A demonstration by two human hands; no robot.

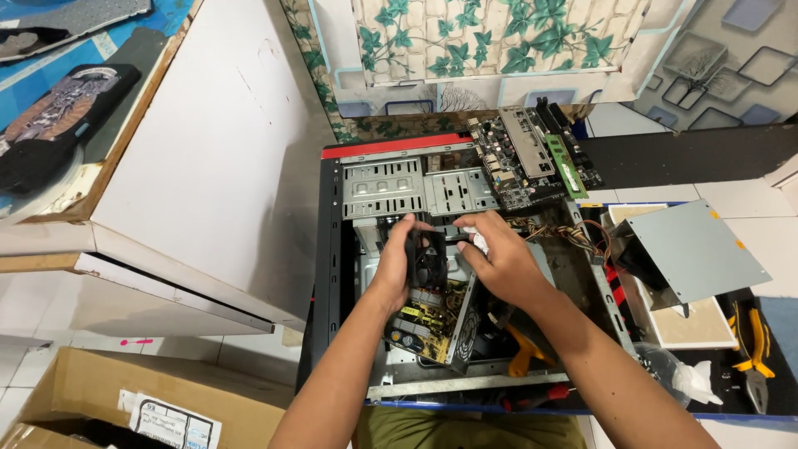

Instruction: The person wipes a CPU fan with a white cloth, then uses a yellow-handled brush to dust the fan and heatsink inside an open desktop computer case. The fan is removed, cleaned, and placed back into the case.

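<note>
The left hand (397, 264) reaches forward, fingers curled over the top of a small black fan (429, 259), gripping its left edge and holding it upright. The right hand (499, 258) comes in from the right, palm down, fingers closed on what looks like a white cloth (477, 241) against the fan's right side. Both forearms stretch over an open computer case (334, 249), above its opened power supply (432, 324). A motherboard (532, 158) lies beyond the case's far edge, yellow pliers (752, 349) to its right.
</note>
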